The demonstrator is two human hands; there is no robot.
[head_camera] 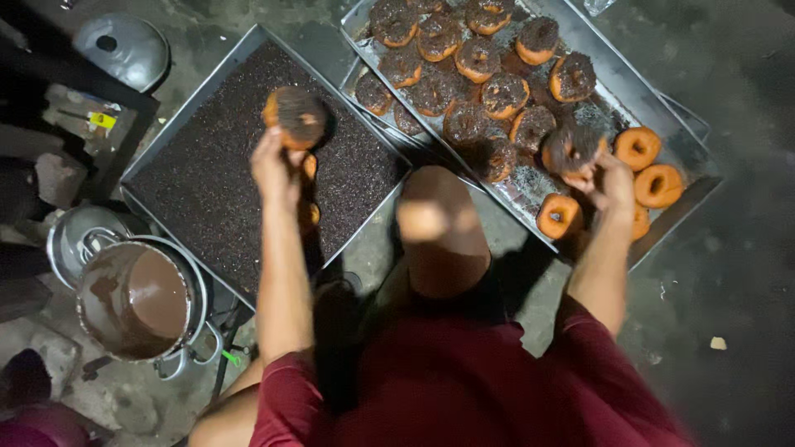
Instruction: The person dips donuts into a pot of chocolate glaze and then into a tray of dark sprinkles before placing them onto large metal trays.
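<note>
Both arms are stretched forward, bare from the short maroon sleeves down. Left hand (277, 170) is raised up off to the left of the bent knee (439, 228), fingers curled and pinched shut around something up top, wrist slightly cocked. Right hand (609, 178) reaches out to the right of that knee, fingers closed in a grip too, forearm angled inward toward the body.

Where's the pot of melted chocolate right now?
In the head view, the pot of melted chocolate sits lower left on the floor, beside the sprinkle tray, below the left hand.
</note>
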